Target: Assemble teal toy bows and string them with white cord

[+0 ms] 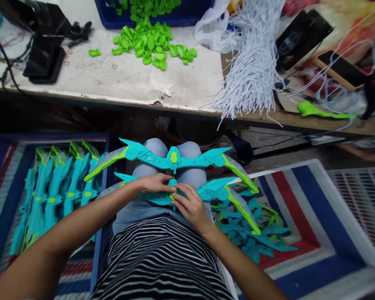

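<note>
Across my lap lie two turquoise toy bows with lime-green limb tips. The farther toy bow (200, 161) rests over my knees, a green hexagonal piece (174, 157) set in its middle. Both hands are at the centre of the nearer toy bow (214, 191). My left hand (158, 183) closes on its centre from the left, fingers bent over the top. From the right, my right hand (190, 206) presses its fingertips on a small green piece (172, 196) at the same spot. My fingers partly cover that piece, so how far it is seated cannot be seen.
Loose green pieces (150, 41) lie piled on the worktable (112, 83), before a blue bin (112, 18). White cords (250, 62) hang over its edge. Several bows stand in the left crate (104, 146); more lie heaped in the lined right crate (325, 266).
</note>
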Action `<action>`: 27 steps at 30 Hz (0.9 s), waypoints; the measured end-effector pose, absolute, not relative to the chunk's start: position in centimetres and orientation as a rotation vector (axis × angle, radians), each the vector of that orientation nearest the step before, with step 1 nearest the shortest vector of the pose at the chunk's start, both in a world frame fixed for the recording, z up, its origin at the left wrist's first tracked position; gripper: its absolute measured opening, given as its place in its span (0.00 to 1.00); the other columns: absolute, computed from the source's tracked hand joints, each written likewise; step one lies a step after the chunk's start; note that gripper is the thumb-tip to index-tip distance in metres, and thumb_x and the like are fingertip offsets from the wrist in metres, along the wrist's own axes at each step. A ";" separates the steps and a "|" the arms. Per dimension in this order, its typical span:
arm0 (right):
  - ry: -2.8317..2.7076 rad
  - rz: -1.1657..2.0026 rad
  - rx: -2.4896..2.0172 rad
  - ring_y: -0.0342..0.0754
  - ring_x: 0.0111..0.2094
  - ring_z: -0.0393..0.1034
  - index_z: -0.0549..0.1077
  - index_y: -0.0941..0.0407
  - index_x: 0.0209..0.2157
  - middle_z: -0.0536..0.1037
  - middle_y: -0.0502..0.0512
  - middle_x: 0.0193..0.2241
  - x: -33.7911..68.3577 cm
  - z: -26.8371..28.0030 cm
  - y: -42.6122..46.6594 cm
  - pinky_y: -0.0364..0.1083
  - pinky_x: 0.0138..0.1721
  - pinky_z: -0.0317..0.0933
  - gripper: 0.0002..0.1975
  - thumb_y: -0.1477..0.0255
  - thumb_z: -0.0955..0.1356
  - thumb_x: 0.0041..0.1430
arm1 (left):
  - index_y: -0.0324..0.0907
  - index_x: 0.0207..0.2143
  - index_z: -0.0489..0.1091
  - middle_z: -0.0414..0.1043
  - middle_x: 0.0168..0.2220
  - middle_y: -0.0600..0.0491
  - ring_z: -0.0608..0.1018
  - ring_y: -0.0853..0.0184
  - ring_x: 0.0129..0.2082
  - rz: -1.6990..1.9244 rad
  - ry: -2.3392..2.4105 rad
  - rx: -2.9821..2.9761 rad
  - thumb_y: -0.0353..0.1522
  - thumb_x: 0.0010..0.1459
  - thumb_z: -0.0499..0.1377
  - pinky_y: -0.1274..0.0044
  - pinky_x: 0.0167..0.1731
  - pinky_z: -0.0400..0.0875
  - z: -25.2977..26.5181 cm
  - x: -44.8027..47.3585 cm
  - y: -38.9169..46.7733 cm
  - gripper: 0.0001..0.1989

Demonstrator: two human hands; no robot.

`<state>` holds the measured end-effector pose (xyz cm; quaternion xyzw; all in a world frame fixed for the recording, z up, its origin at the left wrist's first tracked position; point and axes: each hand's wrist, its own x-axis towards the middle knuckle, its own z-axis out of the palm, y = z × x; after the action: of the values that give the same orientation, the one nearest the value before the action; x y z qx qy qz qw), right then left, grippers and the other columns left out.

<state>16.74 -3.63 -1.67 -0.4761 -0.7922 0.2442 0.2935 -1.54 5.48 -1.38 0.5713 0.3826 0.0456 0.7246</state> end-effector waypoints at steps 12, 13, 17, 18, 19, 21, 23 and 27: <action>-1.982 0.948 -1.532 0.55 0.44 0.70 0.65 0.53 0.55 0.75 0.59 0.45 16.2 -1.6 -1.8 0.54 0.45 0.66 0.30 0.70 0.73 0.49 | 0.33 0.44 0.70 0.73 0.35 0.50 0.71 0.64 0.33 0.195 0.974 1.450 0.39 0.48 0.58 0.73 0.36 0.66 -1.7 -0.9 4.3 0.23; -1.952 0.981 -1.504 0.54 0.44 0.71 0.67 0.54 0.53 0.76 0.58 0.44 16.8 -1.3 -0.9 0.53 0.44 0.67 0.27 0.69 0.73 0.49 | 0.32 0.45 0.69 0.73 0.35 0.49 0.71 0.63 0.33 0.184 0.990 1.466 0.39 0.49 0.57 0.73 0.36 0.66 -1.6 -1.0 4.2 0.24; -1.458 0.807 -1.650 0.50 0.38 0.72 0.75 0.56 0.40 0.78 0.57 0.37 21.1 1.3 6.3 0.49 0.40 0.67 0.13 0.66 0.69 0.53 | 0.32 0.47 0.67 0.73 0.36 0.49 0.72 0.62 0.35 0.104 0.993 1.448 0.43 0.51 0.56 0.73 0.36 0.67 -1.0 -1.9 4.1 0.27; -1.267 0.729 -1.709 0.49 0.38 0.72 0.75 0.57 0.39 0.78 0.57 0.37 22.3 2.0 8.5 0.48 0.39 0.67 0.13 0.66 0.68 0.53 | 0.32 0.47 0.67 0.73 0.37 0.49 0.72 0.61 0.36 0.091 0.985 1.443 0.44 0.51 0.56 0.74 0.36 0.68 -0.8 -2.1 4.1 0.27; -1.082 0.720 -1.743 0.48 0.37 0.72 0.75 0.58 0.39 0.78 0.57 0.36 23.3 2.7 10.8 0.46 0.36 0.66 0.13 0.68 0.69 0.52 | 0.33 0.47 0.68 0.74 0.37 0.49 0.73 0.61 0.37 0.079 0.980 1.444 0.44 0.51 0.56 0.73 0.37 0.68 -0.7 -2.3 4.1 0.27; -0.839 0.840 -1.770 0.45 0.31 0.71 0.74 0.60 0.39 0.78 0.57 0.34 24.6 3.6 14.6 0.41 0.28 0.64 0.13 0.71 0.69 0.50 | 0.35 0.49 0.67 0.74 0.40 0.48 0.73 0.59 0.39 0.066 1.004 1.469 0.44 0.51 0.56 0.72 0.39 0.68 -0.7 -2.5 3.9 0.28; -0.751 0.942 -1.763 0.41 0.25 0.68 0.74 0.61 0.35 0.77 0.56 0.29 24.8 3.9 17.0 0.38 0.22 0.58 0.10 0.72 0.69 0.50 | 0.35 0.53 0.65 0.74 0.45 0.46 0.74 0.57 0.43 0.057 1.068 1.525 0.44 0.52 0.56 0.70 0.44 0.67 -0.7 -2.6 3.7 0.30; -0.760 0.993 -1.712 0.38 0.19 0.60 0.73 0.60 0.26 0.75 0.52 0.22 24.2 3.4 17.9 0.37 0.18 0.50 0.05 0.73 0.68 0.48 | 0.34 0.55 0.64 0.73 0.48 0.42 0.75 0.55 0.46 0.043 1.165 1.626 0.43 0.53 0.55 0.68 0.47 0.67 -0.9 -2.9 3.3 0.31</action>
<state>24.22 17.93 3.39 -0.7046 -0.3127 0.4086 0.4888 -2.89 3.32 -0.92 0.6841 0.4901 0.0180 0.5399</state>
